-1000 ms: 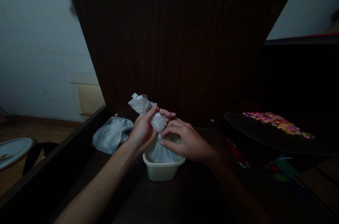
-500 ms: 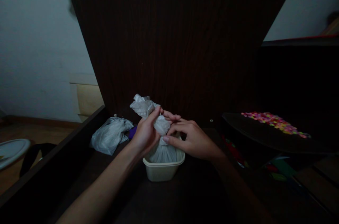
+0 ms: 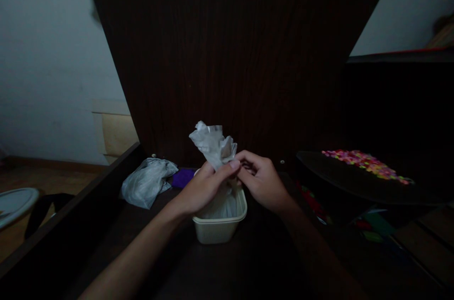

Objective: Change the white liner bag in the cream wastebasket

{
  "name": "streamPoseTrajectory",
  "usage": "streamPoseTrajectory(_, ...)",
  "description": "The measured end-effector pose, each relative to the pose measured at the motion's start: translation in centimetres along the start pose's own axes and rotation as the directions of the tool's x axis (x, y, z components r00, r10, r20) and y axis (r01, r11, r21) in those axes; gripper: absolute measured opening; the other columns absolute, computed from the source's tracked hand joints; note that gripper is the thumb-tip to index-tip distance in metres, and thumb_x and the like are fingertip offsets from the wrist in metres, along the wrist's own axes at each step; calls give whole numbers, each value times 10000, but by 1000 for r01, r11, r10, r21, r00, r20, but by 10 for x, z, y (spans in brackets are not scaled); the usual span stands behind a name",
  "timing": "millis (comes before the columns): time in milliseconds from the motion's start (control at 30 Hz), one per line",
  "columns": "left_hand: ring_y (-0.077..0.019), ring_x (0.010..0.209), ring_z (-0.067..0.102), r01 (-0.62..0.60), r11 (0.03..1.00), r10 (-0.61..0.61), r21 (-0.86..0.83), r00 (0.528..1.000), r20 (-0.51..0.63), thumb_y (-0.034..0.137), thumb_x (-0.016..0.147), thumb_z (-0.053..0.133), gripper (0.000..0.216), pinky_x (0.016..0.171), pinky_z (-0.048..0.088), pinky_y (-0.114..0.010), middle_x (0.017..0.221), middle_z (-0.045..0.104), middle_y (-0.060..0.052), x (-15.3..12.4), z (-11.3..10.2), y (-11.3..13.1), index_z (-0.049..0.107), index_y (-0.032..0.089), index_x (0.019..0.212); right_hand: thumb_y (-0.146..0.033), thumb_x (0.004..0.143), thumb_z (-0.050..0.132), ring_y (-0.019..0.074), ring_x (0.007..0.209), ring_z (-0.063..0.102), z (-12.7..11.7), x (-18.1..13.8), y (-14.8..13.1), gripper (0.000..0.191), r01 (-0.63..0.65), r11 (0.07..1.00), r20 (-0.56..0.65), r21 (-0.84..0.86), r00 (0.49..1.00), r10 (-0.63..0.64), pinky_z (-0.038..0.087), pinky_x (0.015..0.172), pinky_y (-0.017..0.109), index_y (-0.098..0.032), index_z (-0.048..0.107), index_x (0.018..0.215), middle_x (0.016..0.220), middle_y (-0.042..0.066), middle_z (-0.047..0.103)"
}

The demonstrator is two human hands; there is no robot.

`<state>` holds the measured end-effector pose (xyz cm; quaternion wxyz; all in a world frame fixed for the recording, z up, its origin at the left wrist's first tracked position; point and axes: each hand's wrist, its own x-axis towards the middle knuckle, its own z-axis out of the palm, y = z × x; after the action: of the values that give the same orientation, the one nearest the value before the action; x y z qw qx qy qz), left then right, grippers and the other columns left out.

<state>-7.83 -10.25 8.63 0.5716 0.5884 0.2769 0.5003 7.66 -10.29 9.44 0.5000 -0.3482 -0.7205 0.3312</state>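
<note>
In the head view, the left hand grips the neck of a whitish plastic bag, its thumb laid across the front and its other fingers mostly hidden behind. The hold looks meant to keep the plastic gathered, with the crumpled top fanning out above the thumb. The right hand comes in from the other side, fingers bent and tips meeting the neck beside the left thumb; whether they pinch the plastic I cannot tell, as the contact is covered

The lower part of the bag sits inside a pale tub, whose walls probably prop it upright and leave both hands free for the neck. The tub stands on a dark wooden surface, toward its back edge, where a tall dark panel rises. Near the back left corner, inside the raised left rail, lies a second plastic bag, slumped, perhaps put there to be out of the way. A purple item lies between it and the tub. Off to the right, small colourful pieces form a band on a black object, well apart from the hands
</note>
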Motion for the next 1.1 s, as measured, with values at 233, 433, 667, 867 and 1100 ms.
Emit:
streamPoseTrajectory(233, -234, 931, 675, -156, 855, 62, 495, 978, 202, 343, 940, 635, 221, 835, 501, -288, 998, 761, -57, -1, -16, 1, 744, 185, 1052, -424, 866, 633, 105, 485, 540, -11, 6, 1, 240, -41, 995, -122, 90, 991, 51, 412, 437, 219, -193, 628, 801, 633, 0, 654)
streamPoseTrajectory(433, -208, 814, 676, -234, 747, 62, 623, 956, 285, 307, 925, 631, 170, 738, 495, -243, 906, 757, -32, 0, -20, 3, 741, 203, 1002, -499, 840, 673, 112, 474, 567, -17, 11, 4, 318, -26, 988, -269, 153, 961, 67, 418, 390, 211, -188, 625, 797, 644, 12, 661)
streamPoseTrajectory(667, -189, 702, 680, -216, 766, 82, 606, 967, 241, 296, 1002, 511, 270, 682, 467, -235, 783, 751, -41, 0, -18, 4, 713, 192, 857, -558, 871, 615, 109, 448, 525, -23, 8, 3, 436, -145, 988, -207, 60, 966, 154, 378, 399, 224, -185, 610, 645, 565, 0, 599)
streamPoseTrajectory(867, -210, 706, 635, -231, 708, 176, 667, 973, 150, 254, 951, 573, 137, 695, 441, -263, 763, 701, -24, -1, -16, -3, 674, 222, 863, -529, 925, 590, 135, 523, 553, -19, -2, -8, 483, -102, 953, 134, -286, 980, 145, 372, 483, 251, -175, 672, 607, 546, 9, 616)
streamPoseTrajectory(1100, -260, 790, 646, -314, 574, 184, 756, 949, 255, 267, 865, 691, 69, 737, 469, -305, 839, 698, -72, -10, -18, -6, 683, 215, 911, -464, 866, 693, 244, 798, 717, -7, 1, 0, 284, -70, 941, 1, -332, 997, 75, 522, 661, 314, -186, 743, 900, 848, 77, 764)
